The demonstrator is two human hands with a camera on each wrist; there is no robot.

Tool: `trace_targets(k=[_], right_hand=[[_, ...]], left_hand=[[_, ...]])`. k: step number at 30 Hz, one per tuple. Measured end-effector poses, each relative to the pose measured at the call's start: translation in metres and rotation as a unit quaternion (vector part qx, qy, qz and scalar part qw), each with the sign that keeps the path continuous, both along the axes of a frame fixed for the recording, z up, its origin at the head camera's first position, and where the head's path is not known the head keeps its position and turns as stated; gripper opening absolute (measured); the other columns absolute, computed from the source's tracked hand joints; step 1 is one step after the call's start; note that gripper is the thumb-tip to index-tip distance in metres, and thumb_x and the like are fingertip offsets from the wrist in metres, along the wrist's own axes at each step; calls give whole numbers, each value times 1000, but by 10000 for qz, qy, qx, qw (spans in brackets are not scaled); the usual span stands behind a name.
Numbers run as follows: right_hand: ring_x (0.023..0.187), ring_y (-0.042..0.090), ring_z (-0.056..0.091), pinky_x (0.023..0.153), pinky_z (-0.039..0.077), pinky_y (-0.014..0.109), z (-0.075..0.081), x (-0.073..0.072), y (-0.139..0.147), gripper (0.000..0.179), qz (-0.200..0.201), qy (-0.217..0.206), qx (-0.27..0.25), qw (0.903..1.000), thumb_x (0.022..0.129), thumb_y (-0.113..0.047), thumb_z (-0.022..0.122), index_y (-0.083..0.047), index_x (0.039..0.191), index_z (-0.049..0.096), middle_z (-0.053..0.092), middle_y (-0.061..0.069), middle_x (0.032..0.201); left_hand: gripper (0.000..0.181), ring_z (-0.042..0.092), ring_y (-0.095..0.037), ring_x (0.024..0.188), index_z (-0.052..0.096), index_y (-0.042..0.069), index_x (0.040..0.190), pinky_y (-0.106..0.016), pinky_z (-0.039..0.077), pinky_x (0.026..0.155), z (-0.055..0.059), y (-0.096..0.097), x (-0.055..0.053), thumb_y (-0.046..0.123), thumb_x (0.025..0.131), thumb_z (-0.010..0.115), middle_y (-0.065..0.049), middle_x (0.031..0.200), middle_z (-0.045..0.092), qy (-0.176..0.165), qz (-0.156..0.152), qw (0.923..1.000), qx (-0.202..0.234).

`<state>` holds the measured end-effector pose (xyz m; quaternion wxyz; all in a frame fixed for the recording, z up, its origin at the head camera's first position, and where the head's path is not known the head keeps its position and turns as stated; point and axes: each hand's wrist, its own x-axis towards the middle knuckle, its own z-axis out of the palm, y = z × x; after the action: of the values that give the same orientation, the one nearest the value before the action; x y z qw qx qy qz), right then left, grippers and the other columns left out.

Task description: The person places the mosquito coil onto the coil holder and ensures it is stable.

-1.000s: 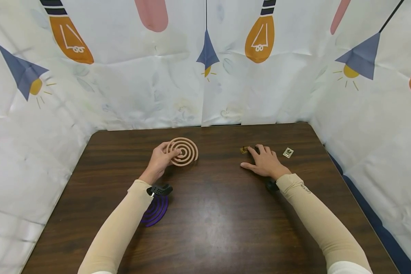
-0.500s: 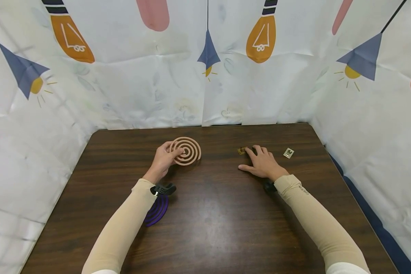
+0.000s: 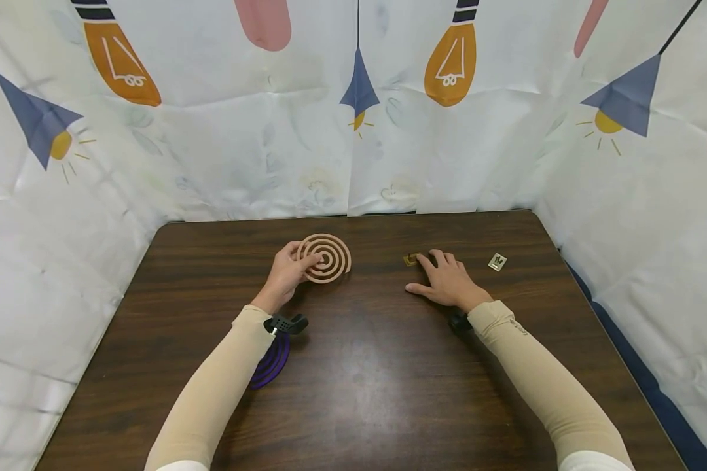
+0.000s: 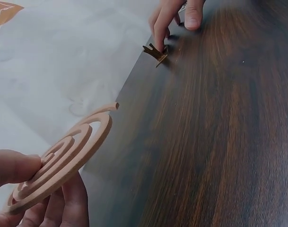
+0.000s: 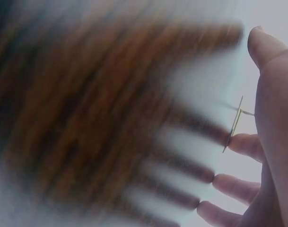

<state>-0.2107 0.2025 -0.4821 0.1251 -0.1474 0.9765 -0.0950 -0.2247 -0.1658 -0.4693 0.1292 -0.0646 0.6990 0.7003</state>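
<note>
My left hand (image 3: 287, 269) pinches a tan mosquito coil (image 4: 80, 158), thumb near its centre and curled fingers beneath, holding it tilted above the table. To the right, my right hand (image 3: 448, 281) lies low over the tabletop with fingers spread. Its index fingertip is right at the edge of a small gold metal coil stand (image 3: 411, 260), whose forked prong rises from a flat base in the left wrist view. A second coil stand (image 3: 497, 261) lies right of that hand. A purple mosquito coil (image 3: 275, 361) is on the table, partly hidden under my left forearm.
The dark wood-grain table (image 3: 359, 405) is bordered by white printed curtains (image 3: 306, 157) behind and on both sides. Black wrist cameras hang under both wrists, the left one (image 3: 289, 324) over the table near the purple coil.
My right hand has moved left, and the gold coil stand at its fingertip has slid left with it. My left hand has carried the tan coil slightly to the right.
</note>
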Motion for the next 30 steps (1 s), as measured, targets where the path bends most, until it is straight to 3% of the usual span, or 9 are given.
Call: trace_targets(k=[18, 30], right_hand=[[153, 48, 27, 121, 28, 71, -3, 0, -8, 88, 7, 1, -60, 10000, 98, -72, 51, -19, 165, 29, 25, 22, 167], [152, 48, 29, 121, 29, 70, -5, 0, -16, 89, 31, 61, -75, 9999, 97, -72, 51, -18, 164, 30, 27, 22, 166]], left_hand=[[53, 72, -4, 83, 44, 5, 147, -20, 60, 70, -2, 13, -3, 15, 101, 67, 3, 109, 67, 39, -20, 9999, 136], [54, 72, -4, 85, 44, 5, 148, -20, 60, 72, -4, 20, -4, 12, 100, 68, 1, 111, 67, -116, 6, 9994, 320]])
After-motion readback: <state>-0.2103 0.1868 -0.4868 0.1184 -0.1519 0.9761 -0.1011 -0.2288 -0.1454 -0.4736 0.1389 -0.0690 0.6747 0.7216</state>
